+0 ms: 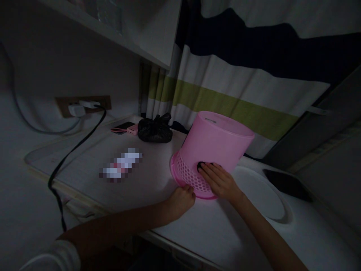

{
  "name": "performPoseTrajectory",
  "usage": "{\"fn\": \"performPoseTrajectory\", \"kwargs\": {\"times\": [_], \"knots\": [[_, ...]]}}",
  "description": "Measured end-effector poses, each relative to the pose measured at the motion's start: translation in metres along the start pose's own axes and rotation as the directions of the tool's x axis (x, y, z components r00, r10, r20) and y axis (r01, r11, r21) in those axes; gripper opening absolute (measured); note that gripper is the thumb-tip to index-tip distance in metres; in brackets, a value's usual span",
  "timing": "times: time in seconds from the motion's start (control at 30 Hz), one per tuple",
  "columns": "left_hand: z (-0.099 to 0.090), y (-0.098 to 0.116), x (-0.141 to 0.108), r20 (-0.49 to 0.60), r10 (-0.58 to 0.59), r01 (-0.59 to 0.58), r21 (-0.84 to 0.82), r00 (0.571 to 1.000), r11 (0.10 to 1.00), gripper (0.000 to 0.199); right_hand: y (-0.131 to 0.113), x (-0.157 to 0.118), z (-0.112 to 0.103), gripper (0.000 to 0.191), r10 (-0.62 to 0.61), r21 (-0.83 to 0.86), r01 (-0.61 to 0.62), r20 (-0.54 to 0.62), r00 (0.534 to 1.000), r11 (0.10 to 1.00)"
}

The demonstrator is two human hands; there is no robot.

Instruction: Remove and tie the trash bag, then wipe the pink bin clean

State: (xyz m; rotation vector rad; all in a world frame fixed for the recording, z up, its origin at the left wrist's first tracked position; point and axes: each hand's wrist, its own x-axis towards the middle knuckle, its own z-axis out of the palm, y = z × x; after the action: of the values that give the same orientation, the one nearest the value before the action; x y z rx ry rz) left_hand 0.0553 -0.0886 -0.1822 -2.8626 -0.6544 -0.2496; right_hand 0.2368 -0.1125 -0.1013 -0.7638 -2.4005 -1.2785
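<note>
A pink plastic wastebasket stands on the desk, seemingly upside down, its wider rim at the bottom and a band of hexagonal holes just above. My left hand is closed at the lower rim, on the near side, its fingers curled against the edge. Against the side wall, at the top of the holes, my right hand presses a small black cloth. Most of that cloth is covered by my fingers, so its full shape is hidden.
A black plastic bag lies behind, beside a pink corded item. Left of the basket is a blurred-out phone-like object. On the right sit a round white lid-like piece and a dark flat panel. A black cable hangs over the desk edge.
</note>
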Motion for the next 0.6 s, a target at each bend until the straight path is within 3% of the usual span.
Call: {"fn": "performPoseTrajectory", "kwargs": {"times": [0.17,0.27,0.4,0.6], "knots": [[0.004,0.011,0.005,0.0,0.043,-0.043,0.038,0.999,0.998,0.01,0.047,0.037,-0.023,0.051,0.195,-0.042,-0.203,-0.153,0.969,0.978],[0.003,0.017,0.01,-0.004,0.081,-0.08,0.065,0.997,0.995,0.011,0.065,0.056,-0.034,0.053,0.24,-0.059,-0.251,-0.144,0.96,0.966],[-0.001,0.023,0.015,-0.023,0.094,-0.091,0.092,0.995,0.992,0.009,0.07,0.064,-0.039,0.053,0.268,-0.002,-0.271,-0.161,0.95,0.962],[-0.007,0.032,0.018,-0.027,0.127,-0.124,0.094,0.992,0.988,0.01,0.063,0.052,-0.039,0.056,0.255,-0.004,-0.261,-0.195,0.947,0.965]]}}
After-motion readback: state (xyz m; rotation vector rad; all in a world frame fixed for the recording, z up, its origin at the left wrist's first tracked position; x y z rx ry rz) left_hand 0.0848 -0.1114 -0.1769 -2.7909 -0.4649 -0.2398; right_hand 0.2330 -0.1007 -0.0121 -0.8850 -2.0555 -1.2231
